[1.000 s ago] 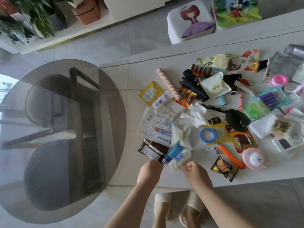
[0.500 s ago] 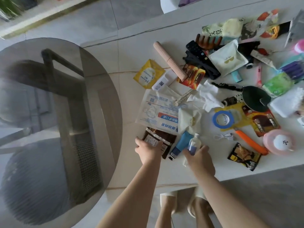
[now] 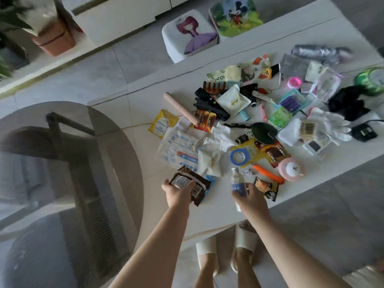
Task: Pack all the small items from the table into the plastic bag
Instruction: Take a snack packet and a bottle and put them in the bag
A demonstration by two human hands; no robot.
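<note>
Many small items lie scattered over the white table (image 3: 212, 213). My left hand (image 3: 176, 193) grips a brown snack packet (image 3: 189, 183) at the table's near edge, with a blue tube (image 3: 210, 180) peeking out behind it. My right hand (image 3: 250, 199) holds a small clear bottle with a blue label (image 3: 238, 180), lifted and tilted. Just beyond lie a face-mask packet (image 3: 176, 149), a blue tape roll (image 3: 239, 156), an orange cutter (image 3: 268, 173) and a dark snack sachet (image 3: 267, 188). I cannot pick out a plastic bag.
A round dark glass table (image 3: 68, 183) adjoins on the left. Two printed stools (image 3: 191, 34) stand beyond the far edge. A pink round case (image 3: 292, 169), white gloves (image 3: 330, 125), black remotes (image 3: 209, 102) and a green tin (image 3: 372, 80) crowd the table's right half. My slippered feet (image 3: 226, 248) are below.
Both hands reached forward from the table edge. The left took hold of the brown packet, and the right took hold of the small bottle and lifted it. The camera view shifted.
</note>
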